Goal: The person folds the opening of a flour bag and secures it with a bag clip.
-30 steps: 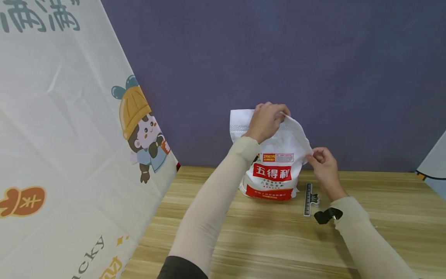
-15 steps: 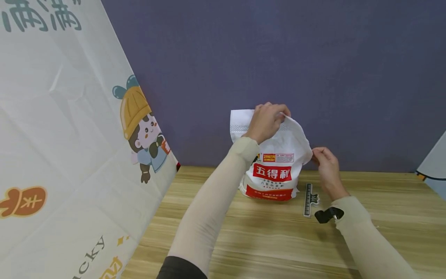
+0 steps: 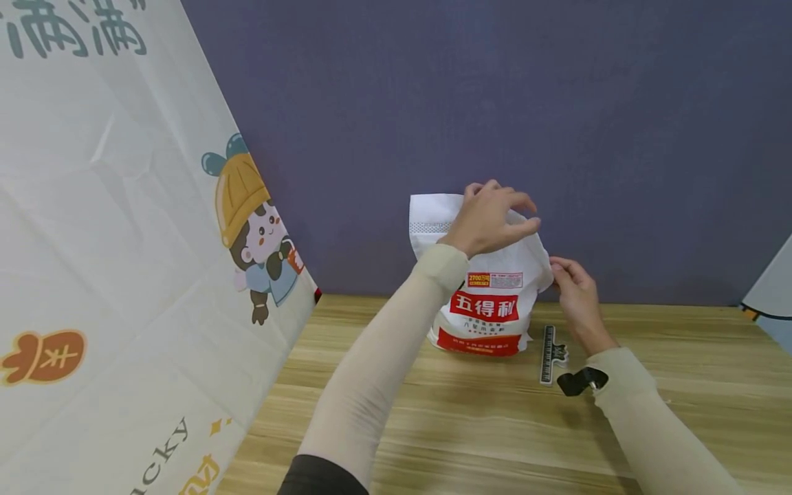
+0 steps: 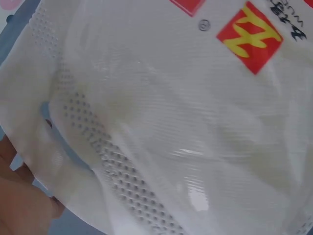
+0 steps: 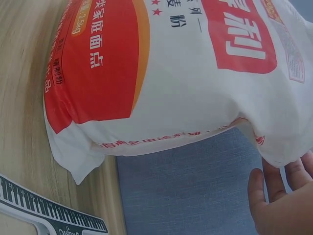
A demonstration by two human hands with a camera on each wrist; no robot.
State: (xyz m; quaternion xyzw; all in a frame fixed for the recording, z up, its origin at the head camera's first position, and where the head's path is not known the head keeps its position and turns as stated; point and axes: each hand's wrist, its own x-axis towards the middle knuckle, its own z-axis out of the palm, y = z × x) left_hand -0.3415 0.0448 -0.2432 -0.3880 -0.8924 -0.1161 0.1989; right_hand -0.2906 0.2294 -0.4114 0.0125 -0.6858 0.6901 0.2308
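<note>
The left hand (image 3: 491, 220) is unclenched, thumb and forefinger spread over the top of the flour bag (image 3: 497, 262); the right hand (image 3: 578, 295) pinches its right edge. The bag stands on the tabletop (image 3: 470, 433), long axis near vertical, handle end up, printed front towards the person. A ruler-edged piece (image 3: 547, 354) lies near its right side, pointing away lengthwise.

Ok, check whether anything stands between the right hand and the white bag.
Nothing visible does: in the head view, the right hand has its fingertips right at the side edge of the white bag. The black ruler-marked piece lies lower in that picture, on the table, outside that spot.
</note>
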